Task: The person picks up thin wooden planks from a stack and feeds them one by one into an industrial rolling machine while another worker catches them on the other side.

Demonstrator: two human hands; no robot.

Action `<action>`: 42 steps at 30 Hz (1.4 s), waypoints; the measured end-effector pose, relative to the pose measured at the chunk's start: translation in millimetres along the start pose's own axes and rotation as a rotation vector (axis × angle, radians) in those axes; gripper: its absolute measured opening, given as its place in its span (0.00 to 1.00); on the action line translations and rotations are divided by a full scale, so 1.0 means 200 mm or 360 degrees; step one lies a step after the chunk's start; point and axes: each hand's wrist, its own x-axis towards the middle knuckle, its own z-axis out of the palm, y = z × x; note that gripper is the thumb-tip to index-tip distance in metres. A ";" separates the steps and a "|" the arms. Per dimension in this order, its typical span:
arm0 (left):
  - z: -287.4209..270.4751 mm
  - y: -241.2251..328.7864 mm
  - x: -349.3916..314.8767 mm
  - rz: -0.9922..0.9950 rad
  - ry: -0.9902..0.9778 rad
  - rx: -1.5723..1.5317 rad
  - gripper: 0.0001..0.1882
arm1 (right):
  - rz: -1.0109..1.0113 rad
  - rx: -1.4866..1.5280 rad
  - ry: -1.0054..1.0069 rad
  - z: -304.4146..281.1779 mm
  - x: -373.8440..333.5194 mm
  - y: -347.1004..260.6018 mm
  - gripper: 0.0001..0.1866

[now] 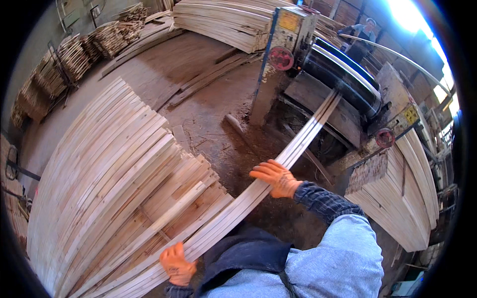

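Several long, pale wooden strips lie side by side and run from the lower left up into a large woodworking machine. My right hand, in an orange glove, reaches across the strips midway, its fingers bent over their far edge. Lower down, my left hand, gloved the same, grips the near edge of the strips close to my body. The far ends of the strips rest on the machine's dark metal bed and pass beneath its black roller-like housing.
A big stack of planks stands on my left, another pile to the right. More boards are stacked behind. Loose timber and chips lie on the floor. A person stands beyond the machine, near a long curved strip.
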 end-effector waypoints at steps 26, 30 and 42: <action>0.16 0.04 -0.26 -0.0262 0.0010 0.0126 0.41 | -0.0209 0.0143 0.0350 0.19 -0.05 0.10 0.50; 0.21 0.21 -0.07 -0.0249 -0.0172 0.0006 0.45 | -0.0730 0.0504 0.0187 0.16 0.12 -0.33 0.45; -0.12 -0.22 -0.59 -0.0537 -0.0214 0.0433 0.47 | -0.0766 0.0407 -0.0160 0.14 0.22 -0.29 0.49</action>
